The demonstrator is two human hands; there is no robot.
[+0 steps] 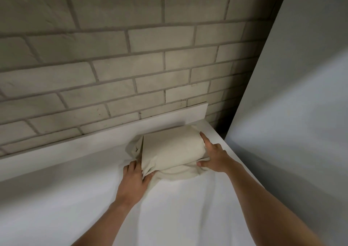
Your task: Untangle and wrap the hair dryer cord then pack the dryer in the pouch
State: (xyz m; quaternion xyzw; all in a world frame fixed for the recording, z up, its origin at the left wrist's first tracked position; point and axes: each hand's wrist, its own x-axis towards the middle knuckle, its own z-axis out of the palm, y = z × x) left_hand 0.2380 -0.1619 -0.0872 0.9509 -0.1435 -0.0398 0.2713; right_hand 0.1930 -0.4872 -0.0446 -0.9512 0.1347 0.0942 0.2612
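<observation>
A beige cloth pouch (169, 149) lies bulging on the white counter (94, 198), close to the back ledge. Its top layer is folded over the bulk. The hair dryer and its cord are hidden from view. My left hand (134, 178) pinches the pouch's lower left corner between thumb and fingers. My right hand (213, 154) is at the pouch's right end, index finger stretched along the fabric and thumb under the fold.
A grey brick wall (131, 57) rises behind a low white ledge (113, 138). A plain white panel (291, 114) stands at the right, meeting the counter's right edge. The counter stretches toward me and to the left.
</observation>
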